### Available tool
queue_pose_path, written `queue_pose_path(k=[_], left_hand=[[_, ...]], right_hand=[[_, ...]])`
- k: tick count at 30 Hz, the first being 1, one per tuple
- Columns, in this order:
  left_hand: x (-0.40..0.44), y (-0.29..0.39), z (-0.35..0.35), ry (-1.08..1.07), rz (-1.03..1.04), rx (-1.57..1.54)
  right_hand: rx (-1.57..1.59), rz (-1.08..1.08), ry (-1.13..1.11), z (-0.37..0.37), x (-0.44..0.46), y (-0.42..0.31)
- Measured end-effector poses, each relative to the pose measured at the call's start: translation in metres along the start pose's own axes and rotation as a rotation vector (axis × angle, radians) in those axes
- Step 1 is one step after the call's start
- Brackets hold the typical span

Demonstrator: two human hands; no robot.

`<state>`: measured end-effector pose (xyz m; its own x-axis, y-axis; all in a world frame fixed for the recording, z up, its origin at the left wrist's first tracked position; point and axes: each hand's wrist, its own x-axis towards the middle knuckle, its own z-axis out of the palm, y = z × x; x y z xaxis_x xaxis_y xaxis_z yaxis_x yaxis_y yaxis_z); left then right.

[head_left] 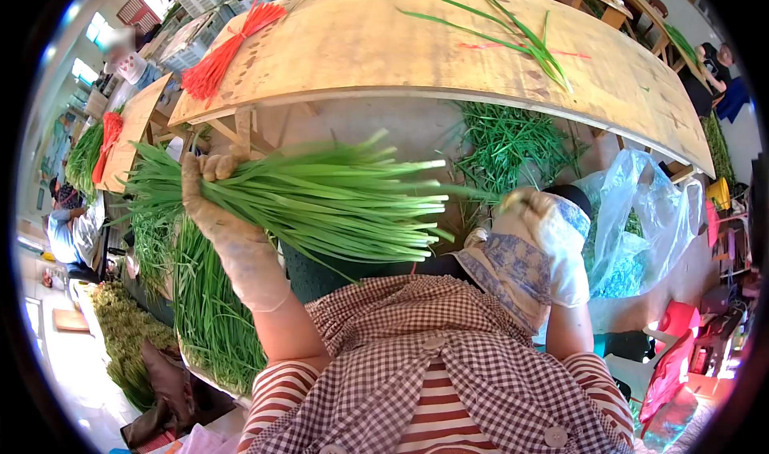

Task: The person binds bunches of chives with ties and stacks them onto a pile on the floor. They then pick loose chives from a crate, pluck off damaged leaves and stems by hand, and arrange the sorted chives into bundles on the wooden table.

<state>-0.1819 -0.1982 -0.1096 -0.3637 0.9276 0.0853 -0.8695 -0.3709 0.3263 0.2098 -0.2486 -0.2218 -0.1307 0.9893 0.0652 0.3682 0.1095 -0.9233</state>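
A thick bundle of long, flat green leaves with pale cut ends [336, 202] is held up left of centre in the frame, above the lap and short of the tabletop edge. Long axis is set near-horizontal across the frame, with a slight drop toward the right. Pale cut ends are pointed right, toward frame centre, and staggered rather than level; the leafy tips are pointed left and spread loosely. The stalks are fanned wider on the right than where they are held.

The bundle is clasped near its leafy left part by the left grip [216, 194], covered in a thin whitish glove, fingers and thumb closed around it. The right grip [533, 218], gloved in white beside a blue-and-white patterned cloth cuff [513, 258], is seen right of centre with fingers curled. A blurred thin green strand [469, 190] is stretched from the cut-end side to its fingertips; whether it is pinched cannot be told.

Across the top of the frame, a pale wooden tabletop [360, 50] is seen. A bunch of red strips [232, 50] is laid on its left part; a few loose green leaves [521, 34] are laid at upper right across a thin red strip [481, 46], slanted from upper left to lower right. A green leaf pile [513, 146] is seen below the tabletop's front edge.
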Motion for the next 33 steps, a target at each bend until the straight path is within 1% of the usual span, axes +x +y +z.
queue_pose_path(k=[1, 2, 3, 5, 6, 7, 9, 11, 12, 15, 16, 19, 21, 23, 24, 27, 28, 29, 31, 32, 33], left_hand=[[0.001, 0.008, -0.003, 0.026, 0.036, 0.065], [0.003, 0.011, -0.005, -0.024, 0.038, 0.061], [0.002, 0.009, -0.005, -0.028, 0.041, 0.054], [-0.001, 0.005, -0.002, -0.032, 0.038, 0.044], [-0.005, 0.0, 0.003, 0.033, 0.056, 0.064], [-0.007, -0.003, 0.004, 0.009, 0.049, 0.063], [-0.009, -0.004, 0.006, -0.038, 0.044, 0.06], [-0.007, 0.001, 0.001, -0.077, 0.036, 0.023], [-0.008, 0.003, 0.0, -0.094, 0.039, 0.014], [-0.005, 0.008, -0.005, -0.164, 0.015, -0.023], [-0.004, 0.009, -0.007, -0.19, 0.0, -0.037], [-0.004, 0.007, -0.008, -0.147, -0.023, -0.04], [-0.003, 0.006, -0.008, -0.212, -0.029, 0.03], [-0.002, 0.009, -0.007, -0.27, -0.039, 0.055], [-0.001, 0.011, -0.007, -0.297, -0.042, 0.04], [-0.002, 0.017, 0.0, -0.323, -0.044, -0.018], [-0.004, 0.018, 0.002, -0.326, -0.029, -0.028], [-0.006, 0.02, 0.002, -0.326, -0.019, -0.036], [-0.002, 0.027, -0.005, -0.376, -0.097, -0.126], [0.0, 0.029, -0.01, -0.392, -0.129, -0.161], [0.002, 0.029, -0.013, -0.41, -0.162, -0.198]], right_hand=[[-0.22, 0.1, 0.279, -0.002, 0.003, 0.02], [-0.78, -0.071, 0.382, -0.011, 0.01, 0.019], [-0.531, -0.122, 0.403, -0.008, 0.019, 0.003], [0.013, -0.146, 0.291, 0.013, 0.03, -0.047], [0.063, -0.21, 0.177, 0.024, 0.033, -0.066], [0.112, -0.279, 0.062, 0.035, 0.037, -0.079], [0.062, -0.32, -0.04, 0.058, 0.044, -0.088], [0.09, -0.25, -0.02, 0.075, 0.048, -0.085], [0.145, -0.293, 0.029, 0.083, 0.048, -0.083], [-0.278, -0.575, 0.122, 0.091, 0.045, -0.091], [-0.369, -0.776, 0.262, 0.097, 0.048, -0.089], [-0.592, -0.905, 0.36, 0.099, 0.042, -0.099], [-0.758, -0.908, 0.275, 0.103, 0.042, -0.091], [-0.88, -0.784, 0.093, 0.104, 0.034, -0.082], [-0.819, -0.741, 0.02, 0.102, 0.036, -0.082], [-0.449, -0.477, 0.147, 0.095, 0.035, -0.088], [-0.31, -0.39, 0.155, 0.092, 0.038, -0.082], [-0.231, -0.306, 0.124, 0.086, 0.04, -0.086], [-0.151, -0.176, 0.155, 0.082, 0.049, -0.077], [-0.013, -0.022, 0.142, 0.08, 0.056, -0.073], [0.041, 0.1, 0.057, 0.073, 0.064, -0.077]])
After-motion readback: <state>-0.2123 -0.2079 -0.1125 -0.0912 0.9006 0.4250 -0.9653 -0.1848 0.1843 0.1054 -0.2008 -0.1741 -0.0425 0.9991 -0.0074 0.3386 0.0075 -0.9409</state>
